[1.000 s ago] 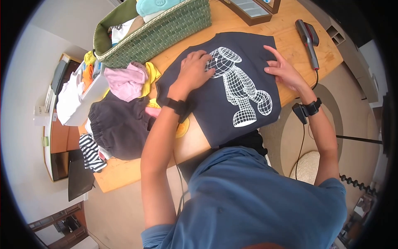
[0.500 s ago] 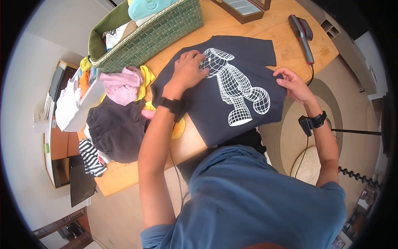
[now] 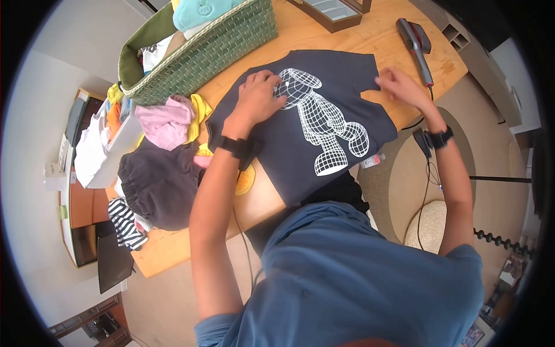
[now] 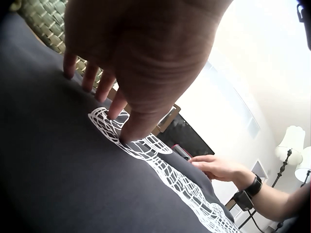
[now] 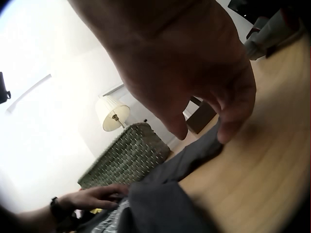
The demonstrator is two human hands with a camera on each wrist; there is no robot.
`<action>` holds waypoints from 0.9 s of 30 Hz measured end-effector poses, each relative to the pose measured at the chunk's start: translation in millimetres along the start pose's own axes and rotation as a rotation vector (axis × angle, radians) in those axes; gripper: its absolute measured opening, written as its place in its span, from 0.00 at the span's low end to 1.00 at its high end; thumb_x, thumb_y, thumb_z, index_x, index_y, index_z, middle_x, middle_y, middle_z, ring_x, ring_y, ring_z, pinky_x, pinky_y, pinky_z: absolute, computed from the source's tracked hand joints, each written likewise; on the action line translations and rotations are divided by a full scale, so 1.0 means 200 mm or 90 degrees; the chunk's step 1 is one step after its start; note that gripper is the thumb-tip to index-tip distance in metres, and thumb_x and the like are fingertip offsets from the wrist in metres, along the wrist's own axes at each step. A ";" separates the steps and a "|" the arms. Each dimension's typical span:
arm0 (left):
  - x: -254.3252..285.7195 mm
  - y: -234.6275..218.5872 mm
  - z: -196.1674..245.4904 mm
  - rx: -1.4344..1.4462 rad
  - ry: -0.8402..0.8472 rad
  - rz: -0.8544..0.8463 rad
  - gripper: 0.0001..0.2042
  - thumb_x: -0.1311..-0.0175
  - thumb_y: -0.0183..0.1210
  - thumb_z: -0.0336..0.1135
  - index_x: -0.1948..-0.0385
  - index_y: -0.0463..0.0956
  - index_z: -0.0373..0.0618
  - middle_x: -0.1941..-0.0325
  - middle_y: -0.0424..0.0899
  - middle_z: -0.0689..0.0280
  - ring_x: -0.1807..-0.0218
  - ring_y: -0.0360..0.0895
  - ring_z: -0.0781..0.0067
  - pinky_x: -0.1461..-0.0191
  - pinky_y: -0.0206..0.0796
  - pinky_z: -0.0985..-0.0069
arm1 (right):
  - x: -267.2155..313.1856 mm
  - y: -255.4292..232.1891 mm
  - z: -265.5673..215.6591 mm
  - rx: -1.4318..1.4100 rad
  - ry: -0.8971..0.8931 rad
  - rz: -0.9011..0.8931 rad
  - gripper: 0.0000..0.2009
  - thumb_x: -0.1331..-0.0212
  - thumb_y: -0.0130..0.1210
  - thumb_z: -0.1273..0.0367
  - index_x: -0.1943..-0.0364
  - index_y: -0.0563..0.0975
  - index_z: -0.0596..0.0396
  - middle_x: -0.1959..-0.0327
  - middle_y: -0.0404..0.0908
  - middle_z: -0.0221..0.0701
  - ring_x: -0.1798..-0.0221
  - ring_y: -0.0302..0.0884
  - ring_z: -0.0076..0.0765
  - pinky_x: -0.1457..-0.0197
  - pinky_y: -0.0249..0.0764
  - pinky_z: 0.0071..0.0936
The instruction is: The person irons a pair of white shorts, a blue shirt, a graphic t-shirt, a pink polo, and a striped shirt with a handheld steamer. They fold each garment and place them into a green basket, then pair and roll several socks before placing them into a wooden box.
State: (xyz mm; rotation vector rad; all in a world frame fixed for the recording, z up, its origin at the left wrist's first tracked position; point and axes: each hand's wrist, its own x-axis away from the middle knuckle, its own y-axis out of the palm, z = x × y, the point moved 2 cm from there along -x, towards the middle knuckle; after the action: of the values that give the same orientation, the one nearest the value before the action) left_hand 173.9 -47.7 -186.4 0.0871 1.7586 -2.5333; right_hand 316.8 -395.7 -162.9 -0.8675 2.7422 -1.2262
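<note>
A dark navy T-shirt lies spread on the table, its white wireframe cartoon figure facing up. My left hand rests on the shirt beside the figure's head, fingertips and thumb touching the fabric, as the left wrist view also shows. At the shirt's sleeve, on the far right, is my right hand, slightly blurred in the head view. In the right wrist view its thumb stands apart from the fingers, with a fingertip right at the corner of the sleeve.
A green woven basket holding cloth items stands at the back left. Dark shorts, a pink garment and a striped cloth lie left. A grey handheld appliance with a cord and a brown box sit behind.
My right hand came down to the shirt's side, then moved up and back to the sleeve. A gap of bare table now shows below the sleeve. My left hand stays on the shirt.
</note>
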 end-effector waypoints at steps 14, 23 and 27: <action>0.09 0.05 -0.01 0.009 0.027 0.050 0.23 0.41 0.61 0.43 0.44 0.75 0.46 0.32 0.68 0.52 0.28 0.61 0.51 0.27 0.53 0.56 | -0.66 0.04 0.02 0.297 -0.200 0.214 0.09 0.35 0.53 0.66 0.59 0.74 0.57 0.59 0.80 0.43 0.53 0.77 0.55 0.50 0.72 0.43; 0.10 0.08 -0.02 0.002 0.049 0.080 0.24 0.40 0.60 0.43 0.42 0.73 0.45 0.31 0.67 0.51 0.28 0.60 0.50 0.26 0.51 0.56 | -0.54 0.04 0.08 0.459 -0.292 0.161 0.22 0.33 0.52 0.60 0.37 0.72 0.50 0.35 0.70 0.43 0.33 0.66 0.51 0.32 0.66 0.42; 0.11 0.07 -0.01 0.013 0.053 0.082 0.24 0.39 0.60 0.43 0.42 0.73 0.44 0.31 0.67 0.51 0.27 0.60 0.50 0.26 0.50 0.55 | -0.61 0.05 0.13 0.462 -0.180 0.204 0.23 0.31 0.49 0.56 0.36 0.71 0.51 0.33 0.68 0.43 0.30 0.63 0.52 0.29 0.64 0.42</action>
State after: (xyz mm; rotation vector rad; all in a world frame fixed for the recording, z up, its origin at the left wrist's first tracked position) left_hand 153.5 -50.3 -201.8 0.3005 1.6945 -2.4908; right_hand 421.7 -349.0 -213.0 -0.4494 1.8824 -1.6773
